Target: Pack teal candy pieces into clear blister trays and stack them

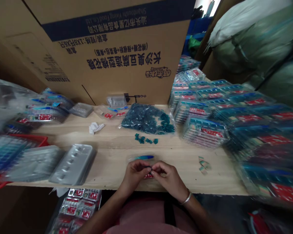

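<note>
My left hand (134, 173) and my right hand (168, 177) meet at the near edge of the wooden table (117, 152), fingers pinched together on a small clear packet with a red label (148, 175). A blue pen-like item in clear wrap (143, 157) lies just beyond my fingers. A few loose teal pieces (146, 139) sit further out, in front of a clear bag of teal pieces (148, 119).
Grey plastic trays (73, 159) lie at the left beside a red basket (36, 139). Stacks of filled clear packs (224, 110) cover the right side. A large cardboard box (117, 48) stands behind. More packs (78, 204) lie below the table edge.
</note>
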A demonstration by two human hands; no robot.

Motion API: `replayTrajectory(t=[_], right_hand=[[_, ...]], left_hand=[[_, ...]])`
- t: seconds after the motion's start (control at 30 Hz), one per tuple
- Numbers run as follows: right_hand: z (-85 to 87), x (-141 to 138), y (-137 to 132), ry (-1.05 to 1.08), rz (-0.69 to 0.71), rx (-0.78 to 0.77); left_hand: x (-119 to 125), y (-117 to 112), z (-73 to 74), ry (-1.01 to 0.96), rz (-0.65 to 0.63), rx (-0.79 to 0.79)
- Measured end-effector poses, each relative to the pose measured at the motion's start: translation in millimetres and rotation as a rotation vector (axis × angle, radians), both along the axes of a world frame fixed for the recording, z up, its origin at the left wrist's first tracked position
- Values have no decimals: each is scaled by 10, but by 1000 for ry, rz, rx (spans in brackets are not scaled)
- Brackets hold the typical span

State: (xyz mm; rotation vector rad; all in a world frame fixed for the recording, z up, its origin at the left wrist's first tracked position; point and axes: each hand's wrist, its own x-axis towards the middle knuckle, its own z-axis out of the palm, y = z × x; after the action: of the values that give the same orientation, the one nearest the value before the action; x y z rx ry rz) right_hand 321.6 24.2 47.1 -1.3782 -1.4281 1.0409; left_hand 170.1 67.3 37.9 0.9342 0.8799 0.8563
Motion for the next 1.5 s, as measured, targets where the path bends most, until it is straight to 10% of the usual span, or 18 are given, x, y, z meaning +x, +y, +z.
replayTrajectory(t=[0.47, 0.77, 0.93, 1.03, 1.23, 1.5], right_hand=[[-180, -2, 100, 449, -30, -298], [-190, -114, 61, 242, -77, 100], [-155, -76, 62, 224, -48, 242], [-176, 17, 63, 240, -54, 202], [-408, 379, 158, 202, -257, 27], [-620, 508, 302, 106, -319, -15]], left_hand=[[-13, 88, 17, 82, -109, 47], [51, 70, 89, 28, 50, -51], [50, 98, 113, 16, -98, -35], [-159, 289, 105, 210, -225, 173], [-848, 796, -210, 1261, 100, 771], [-1011, 807, -461, 1441, -24, 1098]])
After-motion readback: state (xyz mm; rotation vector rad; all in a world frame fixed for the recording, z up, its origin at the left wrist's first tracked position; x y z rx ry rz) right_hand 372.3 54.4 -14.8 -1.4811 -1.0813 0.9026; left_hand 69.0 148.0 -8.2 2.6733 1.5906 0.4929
